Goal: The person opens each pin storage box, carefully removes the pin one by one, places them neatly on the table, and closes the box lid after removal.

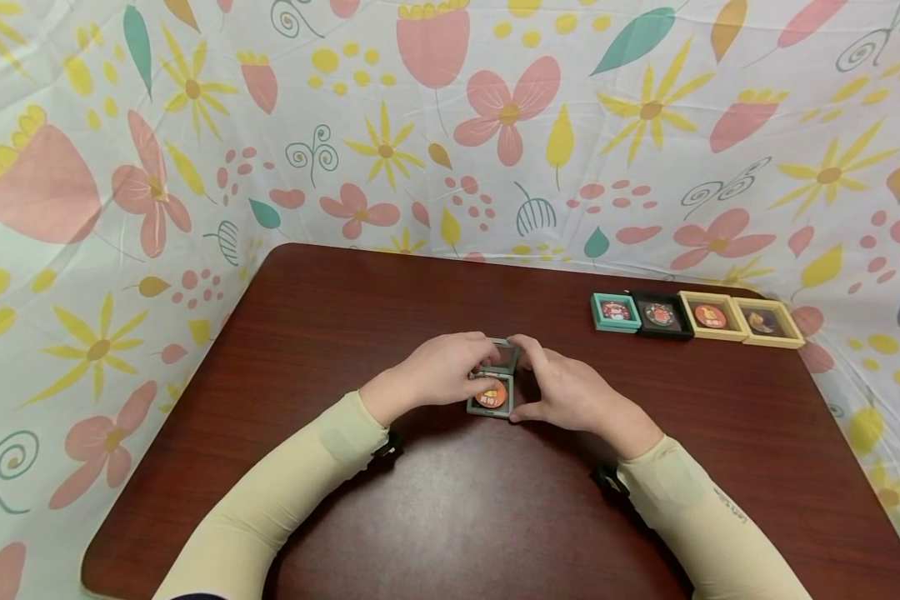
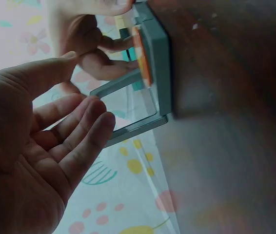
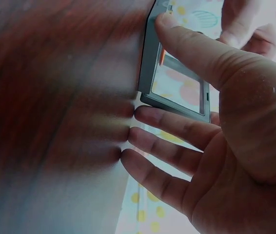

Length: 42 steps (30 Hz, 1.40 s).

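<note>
Between both hands, a small grey-green hinged display case (image 1: 500,412) lies on the table, its windowed lid (image 2: 139,127) raised at the far side. An orange round badge (image 1: 490,398) with yellow and white print sits on the lower half's window. My right hand (image 1: 573,387) holds the case's right side, thumb at the near corner and index finger up at the lid; the other fingers reach down to the table. From the left, my left hand (image 1: 442,369) touches the lid's edge with extended fingertips, its thumb over the badge in the head view.
At the table's back right stands a row of similar cases: a teal case (image 1: 594,318), a black case (image 1: 663,335) and two yellow cases (image 1: 720,336), each with a round badge. A floral cloth (image 1: 420,167) hangs behind the dark wooden table (image 1: 330,317).
</note>
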{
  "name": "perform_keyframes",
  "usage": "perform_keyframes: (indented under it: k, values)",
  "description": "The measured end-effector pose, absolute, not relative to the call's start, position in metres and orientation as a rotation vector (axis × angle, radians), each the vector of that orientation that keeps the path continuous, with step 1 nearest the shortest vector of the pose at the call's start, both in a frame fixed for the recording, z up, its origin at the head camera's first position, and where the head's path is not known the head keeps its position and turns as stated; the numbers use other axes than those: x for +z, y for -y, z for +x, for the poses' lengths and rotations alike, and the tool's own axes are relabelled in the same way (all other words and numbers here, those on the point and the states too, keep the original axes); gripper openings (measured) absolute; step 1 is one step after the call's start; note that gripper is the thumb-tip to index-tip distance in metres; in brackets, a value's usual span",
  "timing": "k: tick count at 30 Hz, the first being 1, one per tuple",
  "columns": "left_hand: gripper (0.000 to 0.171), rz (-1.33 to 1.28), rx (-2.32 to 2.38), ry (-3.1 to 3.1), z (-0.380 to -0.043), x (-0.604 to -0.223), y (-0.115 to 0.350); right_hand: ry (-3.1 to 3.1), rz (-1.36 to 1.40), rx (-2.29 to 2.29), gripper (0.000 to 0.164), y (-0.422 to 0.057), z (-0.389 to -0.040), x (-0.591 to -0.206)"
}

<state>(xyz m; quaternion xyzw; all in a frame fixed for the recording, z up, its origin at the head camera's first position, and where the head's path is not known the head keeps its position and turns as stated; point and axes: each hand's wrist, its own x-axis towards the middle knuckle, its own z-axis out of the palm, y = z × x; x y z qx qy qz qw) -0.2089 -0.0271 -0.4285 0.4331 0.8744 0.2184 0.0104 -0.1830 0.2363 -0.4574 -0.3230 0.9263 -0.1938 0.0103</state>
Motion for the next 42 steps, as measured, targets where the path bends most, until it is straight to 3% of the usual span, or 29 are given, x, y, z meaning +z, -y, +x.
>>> perform_keyframes:
  k: [7,14,42]
  values:
    - [0.028,1.320,0.430,-2.731,-0.206,-0.438,0.023,-2.889,-0.993,-0.586,0.118,-0.236,-0.182,-0.456]
    - [0.038,1.304,0.322,-2.719,-0.204,-0.441,0.020,-2.883,-1.004,-0.592,0.118,-0.236,-0.181,-0.456]
    - [0.023,1.370,0.170,-2.820,-0.195,-0.448,0.010,-2.890,-1.004,-0.586,0.118,-0.236,-0.181,-0.455]
